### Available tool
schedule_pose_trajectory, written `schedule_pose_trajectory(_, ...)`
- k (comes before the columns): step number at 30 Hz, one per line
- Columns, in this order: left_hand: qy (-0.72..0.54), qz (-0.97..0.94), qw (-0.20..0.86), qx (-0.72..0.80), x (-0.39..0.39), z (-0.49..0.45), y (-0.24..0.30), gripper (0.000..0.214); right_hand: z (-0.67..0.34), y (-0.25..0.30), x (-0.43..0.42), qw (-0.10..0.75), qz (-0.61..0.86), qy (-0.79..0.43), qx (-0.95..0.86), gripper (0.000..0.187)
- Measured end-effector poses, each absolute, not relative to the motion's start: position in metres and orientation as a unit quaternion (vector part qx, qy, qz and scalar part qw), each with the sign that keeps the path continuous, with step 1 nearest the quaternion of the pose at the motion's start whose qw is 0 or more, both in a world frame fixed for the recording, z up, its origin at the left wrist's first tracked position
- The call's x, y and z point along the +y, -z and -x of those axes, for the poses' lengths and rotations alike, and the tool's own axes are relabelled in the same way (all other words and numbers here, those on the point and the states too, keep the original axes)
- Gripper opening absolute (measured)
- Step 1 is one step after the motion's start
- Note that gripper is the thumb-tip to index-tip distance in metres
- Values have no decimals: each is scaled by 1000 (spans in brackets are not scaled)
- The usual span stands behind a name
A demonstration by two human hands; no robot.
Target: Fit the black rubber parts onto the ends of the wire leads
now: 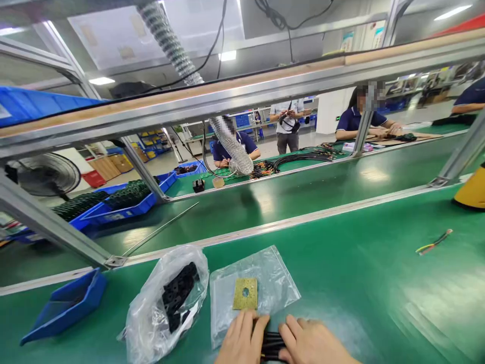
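Observation:
At the bottom of the head view lies a bundle of black cables (pixel 272 345), its lower part cut off by the frame. My left hand (pixel 240 339) curls over the bundle's left side, and my right hand (pixel 314 342) closes on its right side. A bit of yellow shows low between them. Just beyond my left fingertips is a yellow square sponge (pixel 241 299) with a round hole, lying on a clear zip bag (pixel 273 288). To its left, an open plastic bag (pixel 146 313) holds small black parts (pixel 178 293).
A blue bin (pixel 71 306) stands far left. A short multicoloured wire (pixel 434 242) and a yellow object (pixel 472 189) are at right. Metal frame posts (pixel 56 222) rise from the bench edge. Beyond the belt, co-workers (pixel 242 146) sit near cables and blue trays (pixel 125 202).

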State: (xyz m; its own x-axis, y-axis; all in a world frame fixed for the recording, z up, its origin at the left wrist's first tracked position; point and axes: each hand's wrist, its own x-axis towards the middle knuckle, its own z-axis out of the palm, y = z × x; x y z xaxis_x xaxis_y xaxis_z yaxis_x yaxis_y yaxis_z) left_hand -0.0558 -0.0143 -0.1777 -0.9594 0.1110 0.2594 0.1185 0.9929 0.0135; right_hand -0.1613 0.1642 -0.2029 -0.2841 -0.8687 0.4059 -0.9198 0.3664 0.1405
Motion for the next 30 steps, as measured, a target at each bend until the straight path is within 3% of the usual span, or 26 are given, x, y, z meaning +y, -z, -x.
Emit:
schedule_pose_trajectory(2, 59, 64, 127, -988, -18, 52, 168, 42, 157, 198, 164, 223, -549, -68, -803, 34)
schedule_pose_trajectory(4, 113, 72, 117, -984, -21, 51, 160, 35, 157, 191, 166, 207, -537, -116, -810, 35)
schedule_pose_trajectory(8, 203, 92, 127, -967, -25, 55, 151, 49, 163, 178, 170, 102, -507, -214, -829, 24)
schedule_pose_trajectory(12, 292, 53, 190, -936, -22, 58, 153, 59, 170, 172, 171, 0, -484, -221, -847, 13)
schedule_pose_trajectory(17, 453, -53, 266, -849, -12, 61, 151, 45, 183, 149, 172, -69, -469, -195, -859, 9)
schedule_pose_trajectory(23, 758, -98, 101, -637, -15, 71, 138, 47, 188, 89, 175, -218, -477, -216, -824, 26)
schedule_pose_trajectory(30, 786, -137, 137, -587, -14, 74, 132, 34, 186, 73, 165, -290, -469, -246, -797, 44)
